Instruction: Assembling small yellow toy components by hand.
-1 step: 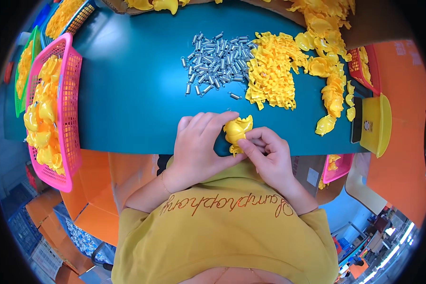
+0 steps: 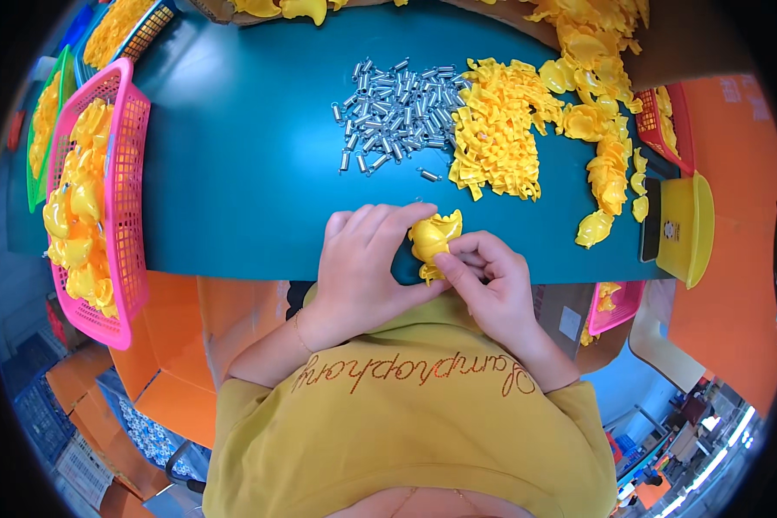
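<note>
A glossy yellow curved plastic piece (image 2: 432, 239) is held between my two hands at the near edge of the teal table. My left hand (image 2: 360, 263) is curved round its left side, with the index finger at its top and the thumb low beside it. My right hand (image 2: 492, 281) pinches its lower right side between thumb and bent fingers. A tiny metal bit shows by my left fingertip, too small to name. Beyond my hands lies a pile of metal coil springs (image 2: 397, 112), with one spring (image 2: 429, 175) lying apart. Touching that pile on its right is a heap of small yellow plastic parts (image 2: 496, 138).
A pink basket (image 2: 128, 198) of yellow pieces stands at the left edge. Larger yellow shells (image 2: 609, 173) trail down the right side. Near them are a yellow bin (image 2: 691, 229) and a red basket (image 2: 678, 129). Another pink basket (image 2: 623, 306) sits below the table's right edge.
</note>
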A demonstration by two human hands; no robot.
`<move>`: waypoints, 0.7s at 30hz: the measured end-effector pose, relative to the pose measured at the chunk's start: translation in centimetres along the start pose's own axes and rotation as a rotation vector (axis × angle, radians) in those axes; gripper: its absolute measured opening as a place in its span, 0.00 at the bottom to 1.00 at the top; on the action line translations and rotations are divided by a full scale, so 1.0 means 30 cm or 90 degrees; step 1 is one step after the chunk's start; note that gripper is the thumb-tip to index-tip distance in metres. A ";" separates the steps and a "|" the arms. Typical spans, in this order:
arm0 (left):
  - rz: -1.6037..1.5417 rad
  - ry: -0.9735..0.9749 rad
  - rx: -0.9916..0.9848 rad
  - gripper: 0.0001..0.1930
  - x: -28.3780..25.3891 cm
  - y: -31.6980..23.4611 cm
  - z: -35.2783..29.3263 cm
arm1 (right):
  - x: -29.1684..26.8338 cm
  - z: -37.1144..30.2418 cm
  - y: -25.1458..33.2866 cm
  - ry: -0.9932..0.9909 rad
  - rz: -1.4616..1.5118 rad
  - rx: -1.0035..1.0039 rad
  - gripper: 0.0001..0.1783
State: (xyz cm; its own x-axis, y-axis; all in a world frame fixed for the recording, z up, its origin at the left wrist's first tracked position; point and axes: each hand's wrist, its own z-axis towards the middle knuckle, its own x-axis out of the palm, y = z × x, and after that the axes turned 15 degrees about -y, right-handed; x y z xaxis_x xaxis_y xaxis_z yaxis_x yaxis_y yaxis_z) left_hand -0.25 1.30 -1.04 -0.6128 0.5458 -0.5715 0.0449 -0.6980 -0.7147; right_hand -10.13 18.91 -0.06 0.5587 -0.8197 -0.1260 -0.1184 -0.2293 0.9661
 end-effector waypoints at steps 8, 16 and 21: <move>-0.006 0.008 -0.020 0.38 0.001 0.002 -0.004 | 0.037 0.010 0.077 -0.008 -0.137 -0.046 0.06; -0.030 -0.016 -0.030 0.36 0.011 -0.004 0.003 | 0.039 0.006 0.062 -0.073 -0.247 -0.163 0.09; -0.035 0.063 -0.022 0.38 -0.034 0.007 0.012 | -0.015 0.062 0.082 0.055 -0.259 -0.265 0.12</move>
State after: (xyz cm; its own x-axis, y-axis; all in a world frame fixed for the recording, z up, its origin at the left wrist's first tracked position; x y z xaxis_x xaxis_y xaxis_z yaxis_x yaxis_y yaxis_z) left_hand 0.11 0.42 -0.47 -0.5349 0.6269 -0.5665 0.0418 -0.6500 -0.7588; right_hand -12.21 17.75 1.96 0.5585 -0.6595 -0.5030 0.4418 -0.2767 0.8534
